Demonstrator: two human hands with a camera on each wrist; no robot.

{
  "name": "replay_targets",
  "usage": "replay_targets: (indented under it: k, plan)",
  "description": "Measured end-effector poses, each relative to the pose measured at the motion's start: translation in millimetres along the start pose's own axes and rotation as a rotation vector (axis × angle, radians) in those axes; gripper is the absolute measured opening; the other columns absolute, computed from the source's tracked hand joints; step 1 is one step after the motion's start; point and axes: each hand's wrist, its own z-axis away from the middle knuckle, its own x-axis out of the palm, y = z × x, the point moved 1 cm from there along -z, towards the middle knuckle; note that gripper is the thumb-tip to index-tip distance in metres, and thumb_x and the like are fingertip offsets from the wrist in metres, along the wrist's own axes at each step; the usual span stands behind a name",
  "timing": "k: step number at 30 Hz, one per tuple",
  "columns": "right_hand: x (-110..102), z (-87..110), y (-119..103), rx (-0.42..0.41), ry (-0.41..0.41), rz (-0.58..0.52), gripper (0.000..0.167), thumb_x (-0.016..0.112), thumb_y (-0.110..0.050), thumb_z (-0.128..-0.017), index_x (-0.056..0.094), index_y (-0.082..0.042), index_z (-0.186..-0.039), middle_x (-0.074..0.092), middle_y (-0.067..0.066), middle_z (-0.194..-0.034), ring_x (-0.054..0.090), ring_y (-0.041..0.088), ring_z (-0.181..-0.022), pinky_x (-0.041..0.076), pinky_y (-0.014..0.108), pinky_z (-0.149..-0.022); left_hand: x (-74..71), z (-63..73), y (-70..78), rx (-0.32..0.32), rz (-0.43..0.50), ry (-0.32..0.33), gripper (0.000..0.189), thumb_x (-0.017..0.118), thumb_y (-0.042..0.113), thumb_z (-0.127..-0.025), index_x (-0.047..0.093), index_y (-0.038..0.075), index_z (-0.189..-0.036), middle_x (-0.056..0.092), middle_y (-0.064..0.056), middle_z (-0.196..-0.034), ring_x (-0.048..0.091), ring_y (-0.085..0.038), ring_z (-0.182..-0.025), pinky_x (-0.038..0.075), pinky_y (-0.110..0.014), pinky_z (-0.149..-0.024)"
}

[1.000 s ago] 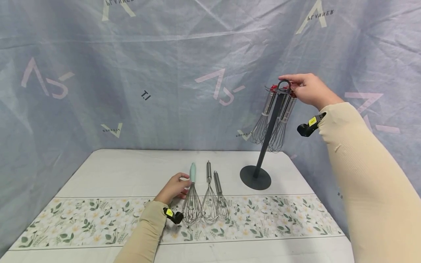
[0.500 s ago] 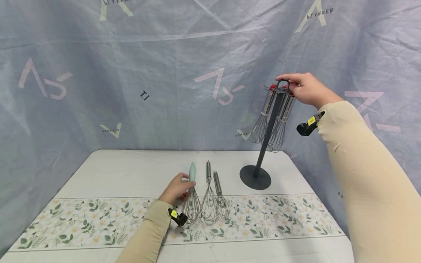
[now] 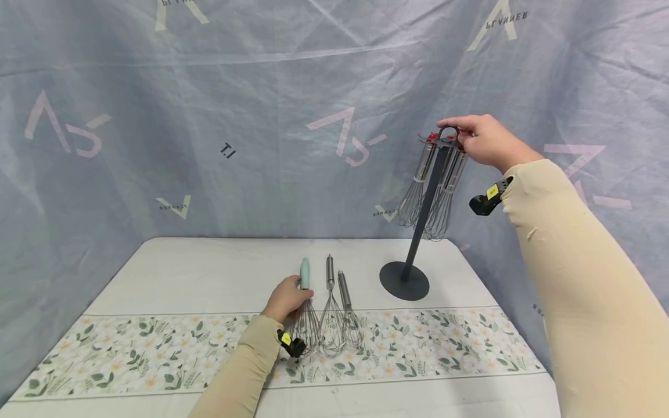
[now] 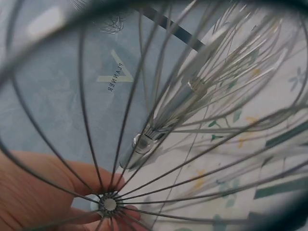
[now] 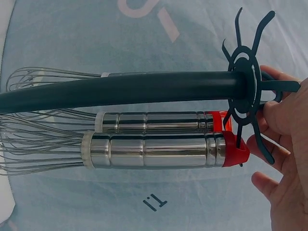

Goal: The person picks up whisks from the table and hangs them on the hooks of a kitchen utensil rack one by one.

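On the table my left hand (image 3: 287,298) grips a whisk (image 3: 305,273) with a mint handle, around the lower handle where the wires start. In the left wrist view the thumb and fingers close round that handle (image 4: 95,204), seen end-on through the wires. Two steel-handled whisks (image 3: 330,274) lie just to its right. High at the right, my right hand (image 3: 488,140) holds the top loop of a dark whisk stand (image 3: 422,223), its index finger over the loop. Several red-capped steel whisks (image 5: 159,150) hang from the stand's hooks (image 5: 262,139); some are partly behind the pole.
The stand's round base (image 3: 389,281) rests near the table's right edge. A white tablecloth (image 3: 219,267) with a floral band covers the table. A grey-blue printed curtain (image 3: 251,174) hangs close behind and at both sides.
My left hand has moved slightly right and closed its fingers round the mint whisk's handle. The right hand stays on the stand's top, and the hanging whisks keep their places.
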Motion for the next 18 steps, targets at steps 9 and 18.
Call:
replay_targets:
  k: [9,18]
  plan:
    - [2.2,0.0,-0.4,0.007,0.009,-0.006,0.059,0.024,-0.006,-0.104,0.043,-0.027,-0.156,0.04,0.018,-0.151,0.025,0.014,-0.05,0.028,0.032,-0.048,0.7,-1.5,-6.0,-0.004,0.142,-0.012,0.063,0.066,0.018,-0.096,0.041,-0.002,-0.15,0.068,-0.02,-0.093,0.05,-0.018,-0.047,0.047,-0.034,-0.042]
    - [1.5,-0.1,-1.8,0.005,0.016,-0.002,0.06,0.023,-0.005,-0.103,0.043,-0.026,-0.156,0.039,0.018,-0.153,0.025,0.015,-0.05,0.027,0.032,-0.048,-3.6,-7.2,-8.3,0.0,0.188,0.006,0.069,0.064,0.015,-0.095,0.033,-0.002,-0.154,0.054,-0.03,-0.135,0.062,-0.026,-0.071,0.051,-0.036,-0.053]
